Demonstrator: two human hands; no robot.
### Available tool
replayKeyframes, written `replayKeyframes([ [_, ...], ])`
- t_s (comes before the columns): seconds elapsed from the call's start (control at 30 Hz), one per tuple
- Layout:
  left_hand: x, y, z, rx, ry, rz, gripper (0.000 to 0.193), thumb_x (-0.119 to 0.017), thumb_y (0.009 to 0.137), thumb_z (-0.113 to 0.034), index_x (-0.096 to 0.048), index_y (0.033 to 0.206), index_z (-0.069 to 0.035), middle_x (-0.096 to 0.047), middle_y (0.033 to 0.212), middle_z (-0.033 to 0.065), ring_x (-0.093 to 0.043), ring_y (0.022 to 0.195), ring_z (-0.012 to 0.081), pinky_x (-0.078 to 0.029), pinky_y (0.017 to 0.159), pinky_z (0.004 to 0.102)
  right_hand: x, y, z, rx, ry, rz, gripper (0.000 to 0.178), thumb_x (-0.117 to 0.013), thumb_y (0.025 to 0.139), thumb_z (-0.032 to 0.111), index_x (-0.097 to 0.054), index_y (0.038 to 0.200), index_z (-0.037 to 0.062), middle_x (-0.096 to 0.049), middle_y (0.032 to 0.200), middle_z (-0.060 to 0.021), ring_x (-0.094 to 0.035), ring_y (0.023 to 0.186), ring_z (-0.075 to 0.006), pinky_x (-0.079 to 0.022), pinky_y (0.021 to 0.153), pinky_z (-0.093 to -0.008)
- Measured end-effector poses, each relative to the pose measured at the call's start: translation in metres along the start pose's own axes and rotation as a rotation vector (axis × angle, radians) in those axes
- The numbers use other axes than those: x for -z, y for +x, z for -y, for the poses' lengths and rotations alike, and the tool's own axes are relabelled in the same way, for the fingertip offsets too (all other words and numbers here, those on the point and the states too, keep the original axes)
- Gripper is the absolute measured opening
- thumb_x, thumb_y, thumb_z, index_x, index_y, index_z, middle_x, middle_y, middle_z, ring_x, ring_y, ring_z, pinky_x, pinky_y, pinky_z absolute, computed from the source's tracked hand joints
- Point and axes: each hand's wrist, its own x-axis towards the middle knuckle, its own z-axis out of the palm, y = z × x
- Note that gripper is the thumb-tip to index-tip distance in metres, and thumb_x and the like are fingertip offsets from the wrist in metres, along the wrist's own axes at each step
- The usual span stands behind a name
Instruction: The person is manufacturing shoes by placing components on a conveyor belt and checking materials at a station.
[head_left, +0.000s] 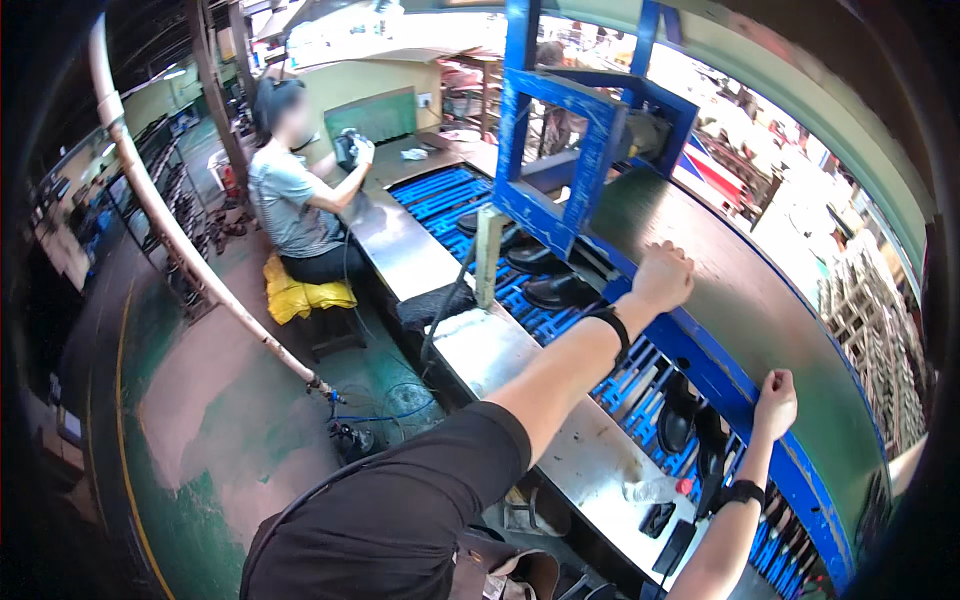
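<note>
My left hand (663, 276) hovers over or rests on the metal-topped shelf (735, 265) with its fingers curled in. Further right, my right hand (776, 404) is closed near the shelf's blue front edge (720, 372). Whatever either hand holds, if anything, is hidden. Under the shelf runs a conveyor of blue bars (640, 370). Black shoes lie on it: one shoe (560, 292) sits to the left of my left forearm, and another shoe (677, 418) lies between my arms. Both wrists wear dark bands.
A steel ledge (590, 450) runs along the conveyor's near side, bearing a clear bottle (650, 491) with a red cap. A blue frame (565, 150) rises behind my left hand. At the left, a seated co-worker (295, 200) holds a dark object (346, 149). A pale pipe (190, 255) slants across.
</note>
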Motion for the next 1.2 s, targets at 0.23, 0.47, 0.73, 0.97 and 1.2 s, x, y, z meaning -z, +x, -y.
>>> replayKeyframes([
  [0.23, -0.004, 0.0, 0.009, 0.071, -0.042, 0.131, 0.019, -0.058, 0.076, -0.02, -0.07, 0.073, -0.005, -0.066, 0.081, 0.012, -0.061, 0.087, 0.0297, -0.048, 0.082, 0.0442, -0.006, -0.001, 0.007, 0.037, 0.022, -0.011, 0.01, -0.062, 0.088, 0.02, -0.063, 0.088, 0.01, -0.066, 0.074, -0.0083, -0.064, 0.066, -0.0257, -0.049, 0.058, -0.0382],
  [0.47, -0.001, 0.002, 0.005, 0.063, -0.069, 0.057, 0.019, -0.059, 0.076, -0.021, -0.07, 0.075, -0.005, -0.067, 0.082, 0.0112, -0.061, 0.087, 0.029, -0.048, 0.081, 0.0429, -0.004, 0.001, 0.004, 0.037, -0.001, -0.023, 0.01, -0.062, 0.088, 0.02, -0.062, 0.088, 0.01, -0.065, 0.073, -0.0083, -0.064, 0.065, -0.0261, -0.049, 0.058, -0.0385],
  [0.73, 0.002, 0.002, 0.007, 0.088, -0.036, 0.24, 0.015, -0.061, 0.076, -0.016, -0.068, 0.084, -0.006, -0.064, 0.088, 0.01, -0.059, 0.094, 0.0281, -0.046, 0.085, 0.0432, -0.001, -0.001, 0.015, 0.056, 0.033, -0.129, 0.011, -0.062, 0.088, 0.018, -0.064, 0.091, 0.0078, -0.065, 0.084, -0.0071, -0.061, 0.078, -0.0256, -0.05, 0.07, -0.0391],
  [0.97, 0.002, 0.0, 0.005, 0.07, -0.076, -0.004, 0.016, -0.061, 0.076, -0.018, -0.067, 0.084, -0.006, -0.064, 0.088, 0.0113, -0.058, 0.095, 0.0284, -0.044, 0.086, 0.0439, 0.001, 0.005, 0.01, 0.077, -0.15, 0.107, 0.013, -0.061, 0.089, 0.02, -0.064, 0.093, 0.0075, -0.065, 0.09, -0.0061, -0.061, 0.088, -0.0271, -0.049, 0.077, -0.0406],
  [1.2, 0.004, 0.004, 0.004, 0.134, 0.027, 0.253, 0.019, -0.06, 0.077, -0.019, -0.066, 0.088, -0.004, -0.065, 0.093, 0.0119, -0.057, 0.1, 0.0286, -0.044, 0.089, 0.0431, -0.001, 0.002, 0.009, 0.16, -0.083, -0.068, 0.018, -0.061, 0.09, 0.021, -0.063, 0.087, 0.0036, -0.064, 0.099, -0.0094, -0.058, 0.098, -0.0308, -0.048, 0.083, -0.0429],
])
